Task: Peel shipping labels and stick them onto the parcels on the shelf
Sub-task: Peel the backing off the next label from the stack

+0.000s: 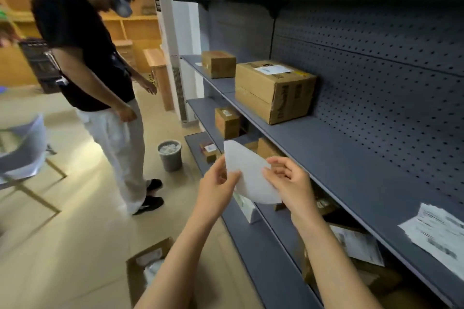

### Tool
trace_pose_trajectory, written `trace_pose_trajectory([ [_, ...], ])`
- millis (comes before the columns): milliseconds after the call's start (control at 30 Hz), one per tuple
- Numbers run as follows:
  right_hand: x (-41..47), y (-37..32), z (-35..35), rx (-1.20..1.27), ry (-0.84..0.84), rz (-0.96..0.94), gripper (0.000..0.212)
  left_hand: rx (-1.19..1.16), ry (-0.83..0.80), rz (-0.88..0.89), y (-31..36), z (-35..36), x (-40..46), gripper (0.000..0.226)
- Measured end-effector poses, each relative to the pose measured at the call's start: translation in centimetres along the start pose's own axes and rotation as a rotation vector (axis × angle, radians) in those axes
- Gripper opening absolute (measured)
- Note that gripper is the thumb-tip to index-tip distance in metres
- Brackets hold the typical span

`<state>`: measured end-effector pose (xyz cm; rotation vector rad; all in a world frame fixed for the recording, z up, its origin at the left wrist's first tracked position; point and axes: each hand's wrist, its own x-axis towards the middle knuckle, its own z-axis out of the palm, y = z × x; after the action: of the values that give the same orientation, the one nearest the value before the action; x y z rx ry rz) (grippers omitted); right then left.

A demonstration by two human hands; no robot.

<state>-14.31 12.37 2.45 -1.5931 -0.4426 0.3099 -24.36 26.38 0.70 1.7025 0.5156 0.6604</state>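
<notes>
Fingers (272, 173) of the right hand (288, 183) pinch the right edge of a white, curved label sheet (247, 174), and the left hand (218, 183) closes thumb and fingers on its near left edge, so both hands are shut on the same sheet, held up in front of the grey metal shelf unit (339, 158). It looks like they're working an edge apart, which would explain the opposed grips. A large brown cardboard parcel (273, 90) sits on the middle shelf, already wearing a white label on top; a smaller brown cardboard box (218, 64) waits behind it. More printed white label sheets (437, 233) lie on the shelf at right, handy for next time. A grey waste bin (170, 155) stands on the floor nearby, probably for backings. Another person (100, 70) stands watching.
</notes>
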Motion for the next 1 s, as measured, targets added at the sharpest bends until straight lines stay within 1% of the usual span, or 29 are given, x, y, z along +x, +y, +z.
trace_pose_trajectory([
  [133,0.9,-0.6,5.3,-0.028,-0.063,-0.021,0.013,0.058,0.114,0.012,-0.6,-5.6,1.0,0.045],
  [300,1.5,-0.1,13.6,-0.064,-0.204,-0.038,0.011,0.058,0.280,-0.043,-3.5,-14.0,2.0,0.060],
  [367,1.7,0.5,16.5,-0.084,-0.242,-0.054,0.013,0.089,0.299,-0.032,-4.8,-17.0,1.9,0.051],
  [433,1.8,1.3,19.3,-0.099,-0.276,-0.063,0.015,0.117,0.312,-0.048,-5.6,-19.6,1.6,0.035],
  [500,1.7,2.2,21.9,-0.118,-0.309,-0.055,0.016,0.121,0.327,-0.088,-6.9,-21.8,1.4,0.021],
  [567,1.8,3.1,24.4,-0.125,-0.341,-0.029,0.015,0.137,0.331,-0.141,-8.4,-23.8,1.6,0.015],
  [767,3.7,6.1,28.9,-0.183,-0.424,0.002,0.024,0.267,0.264,-0.219,-11.7,-27.3,2.5,0.035],
  [867,5.2,8.4,31.0,-0.233,-0.484,0.012,0.028,0.287,0.304,-0.279,-14.5,-28.2,3.2,0.036],
  [1000,6.8,12.5,33.3,-0.290,-0.594,0.038,0.026,0.375,0.359,-0.374,-19.7,-28.2,3.5,0.033],
])
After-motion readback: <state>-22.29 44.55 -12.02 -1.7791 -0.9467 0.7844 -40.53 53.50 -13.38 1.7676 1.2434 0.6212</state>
